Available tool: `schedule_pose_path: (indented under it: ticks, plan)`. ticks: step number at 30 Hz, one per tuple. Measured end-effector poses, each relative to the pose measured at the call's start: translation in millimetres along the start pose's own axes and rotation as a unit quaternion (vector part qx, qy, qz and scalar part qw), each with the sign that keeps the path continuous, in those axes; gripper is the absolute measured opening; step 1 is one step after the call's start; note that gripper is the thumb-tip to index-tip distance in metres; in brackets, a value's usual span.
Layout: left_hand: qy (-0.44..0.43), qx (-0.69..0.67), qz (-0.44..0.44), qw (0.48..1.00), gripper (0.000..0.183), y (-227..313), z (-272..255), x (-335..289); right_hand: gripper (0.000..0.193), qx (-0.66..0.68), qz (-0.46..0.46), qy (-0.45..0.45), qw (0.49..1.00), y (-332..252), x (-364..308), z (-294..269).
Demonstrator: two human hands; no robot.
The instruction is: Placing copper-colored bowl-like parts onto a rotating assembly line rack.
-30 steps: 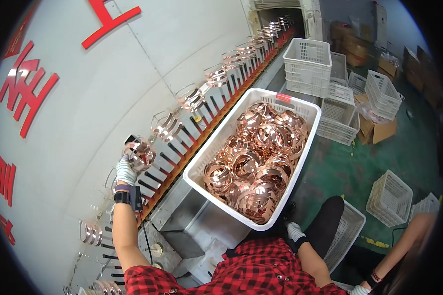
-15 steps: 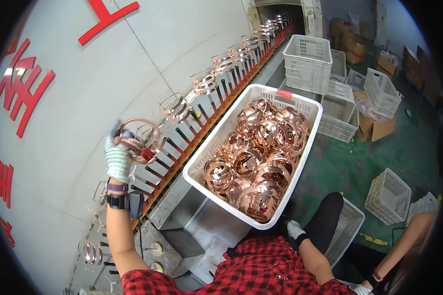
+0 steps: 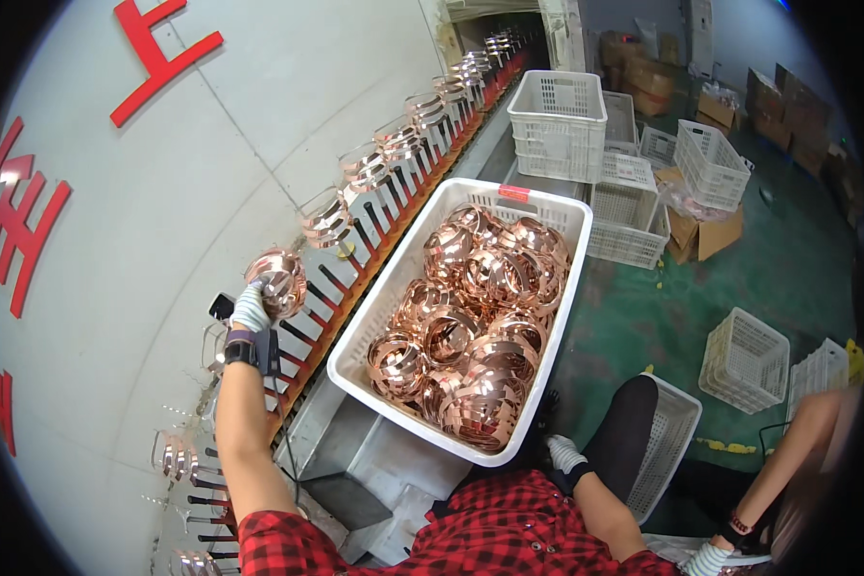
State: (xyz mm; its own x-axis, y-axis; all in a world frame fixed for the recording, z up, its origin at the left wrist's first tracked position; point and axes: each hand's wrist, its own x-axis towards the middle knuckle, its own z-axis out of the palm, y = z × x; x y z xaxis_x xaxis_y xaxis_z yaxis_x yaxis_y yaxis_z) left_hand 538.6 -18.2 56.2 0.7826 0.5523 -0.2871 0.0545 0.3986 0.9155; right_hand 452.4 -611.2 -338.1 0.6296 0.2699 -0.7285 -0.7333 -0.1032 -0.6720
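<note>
My left hand [image 3: 251, 307], in a striped glove, is closed on a ball-like cluster of shiny copper-coloured metal bands [image 3: 280, 280]. It holds the cluster by the upright pegs, in front of the pale wall. To its right stands a white plastic crate [image 3: 348, 372] heaped with similar copper-coloured banded clusters [image 3: 485, 403]. My right hand [image 3: 567, 451], gloved too, is low beside my dark-trousered leg, near the crate's front corner. Its fingers blend into the dark there, and I cannot make out their pose.
A row of red-and-black pegs [image 3: 367, 238] runs along an orange-brown rail, many carrying banded clusters [image 3: 326, 219]. White crates [image 3: 559, 130] are stacked at the back. Another crate [image 3: 744, 360] stands on the green floor. A co-worker's gloved hand [image 3: 708, 560] is at lower right.
My left hand has turned and come slightly down, and the cluster in it now faces me as a rounded ball. The whole view has shifted. My right hand stays by my leg.
</note>
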Motion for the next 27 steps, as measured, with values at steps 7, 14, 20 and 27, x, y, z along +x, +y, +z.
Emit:
schedule_pose_path:
  ticks: [7,14,20,27]
  plan:
    - [0.081,0.344,0.456,0.817,0.054,29.7,121.3,-83.2,0.028,-0.167,-0.027,0.045,0.985,0.6,1.5,-7.0]
    - [0.015,0.224,0.274,0.935,0.031,6.1,186.9,-8.3,0.028,-0.151,-0.008,0.047,0.987,-10.5,-8.5,3.9]
    - [-0.016,0.001,0.061,0.998,0.044,-2.1,156.5,146.3,0.027,0.031,0.023,0.029,0.999,15.4,14.4,-4.9]
    - [-0.067,-0.009,-0.055,0.996,0.048,-24.9,126.6,158.5,0.028,-0.007,0.055,0.070,0.996,-0.4,-1.0,11.3]
